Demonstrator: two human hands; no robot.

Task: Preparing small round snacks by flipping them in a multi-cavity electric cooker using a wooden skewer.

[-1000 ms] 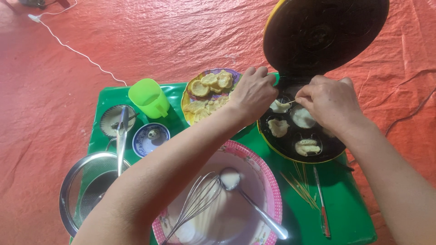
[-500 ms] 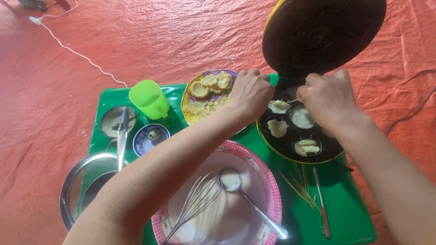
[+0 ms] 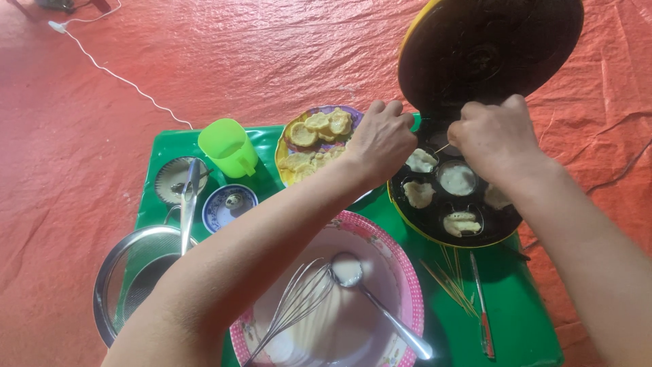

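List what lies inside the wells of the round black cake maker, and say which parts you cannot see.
The cake maker holds pale cakes in several wells. The right hand and left hand cover the back wells, so their contents are hidden.

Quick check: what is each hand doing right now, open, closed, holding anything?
Left hand: closed at the cake maker rim; what it grips cannot be told.
Right hand: closed, pinching a thin stick.

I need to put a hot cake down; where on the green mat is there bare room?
Bare green mat lies right of the skewers, below the cake maker. The left half is crowded: cup, small dishes, strainer, batter bowl.
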